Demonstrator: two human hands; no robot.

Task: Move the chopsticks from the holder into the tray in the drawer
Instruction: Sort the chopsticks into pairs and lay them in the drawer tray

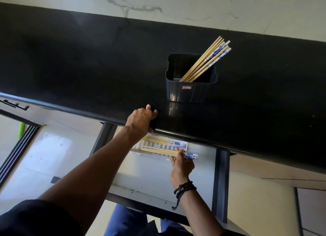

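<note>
Black counter (88, 59) overhangs the open drawer (218, 182), hiding part of its tray (139, 148); right hand (181, 167) pinches chopsticks (169, 152) over it, left hand (141, 120) grips the edge, more stand in the holder (190, 92)

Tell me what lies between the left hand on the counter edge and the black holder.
In the head view, only bare black countertop lies between the left hand and the holder; nothing stands on that stretch.
</note>
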